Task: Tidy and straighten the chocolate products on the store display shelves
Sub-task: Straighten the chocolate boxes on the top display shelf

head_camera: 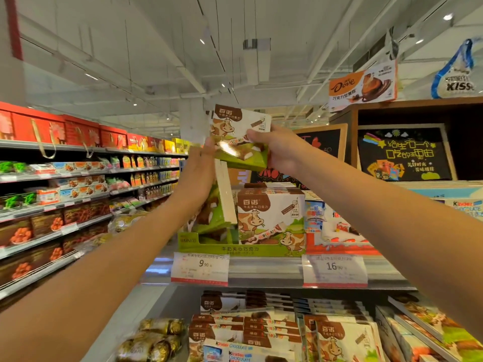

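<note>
Choc box, cow print, held up at frame centre, well above the shelf. R hand grips its right edge, thumb over the front face, fingers behind, so the box stays face-on for a check. L hand flat, fingers straight, touching the box's left edge w/ no curl round it; prob. steadying or squaring it. Below, centre frame, green tray holds more of the same: front box upright and facing out, leaning box beside it tipped to the left, edge-on, so that slot looks untidy. Judged step: lifted box out to make room, then re-seat upright w/ the rest. Price tags on shelf lip below tray. Lower shelf, bottom centre: more boxes lying flat, loosely stacked.
</note>
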